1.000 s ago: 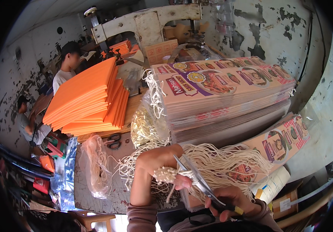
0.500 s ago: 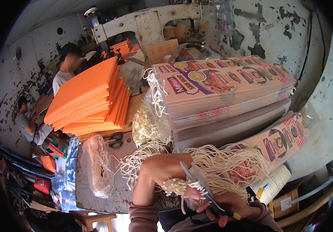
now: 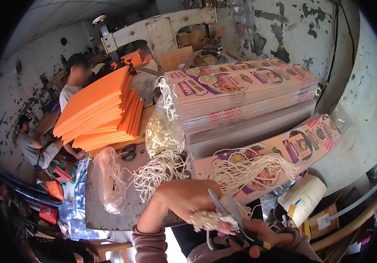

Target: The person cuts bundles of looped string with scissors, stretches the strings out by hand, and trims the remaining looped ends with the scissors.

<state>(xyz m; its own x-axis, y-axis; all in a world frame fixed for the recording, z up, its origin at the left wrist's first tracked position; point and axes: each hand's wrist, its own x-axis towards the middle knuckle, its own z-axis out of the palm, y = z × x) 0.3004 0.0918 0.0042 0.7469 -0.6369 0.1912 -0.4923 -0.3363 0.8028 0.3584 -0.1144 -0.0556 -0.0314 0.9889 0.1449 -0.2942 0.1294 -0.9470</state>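
Observation:
My left hand [image 3: 184, 198] is closed around a bundle of cream cords [image 3: 212, 220], whose knotted or cut ends stick out below the fingers. From the same hand the long strands trail over a printed cardboard sheet. My right hand [image 3: 258, 233] grips a pair of scissors [image 3: 236, 215], their blades parted and pointing up and left against the cord ends. Whether the blades are cutting at this moment I cannot tell. A tangled heap of loose cord [image 3: 160, 175] lies on the table beyond my left wrist.
A tall stack of printed cardboard [image 3: 245, 101] stands at the right, orange folded sheets [image 3: 94, 111] at the left. On the worn table [image 3: 96, 215] are a plastic bag of cords [image 3: 111, 179] and black-handled scissors [image 3: 128, 152]. Two people sit at the far left.
The view has shifted slightly. Both hands, with the cord bundle and scissors, sit a little lower, and more of the printed sheet shows beyond them. One person's arm at the left has moved.

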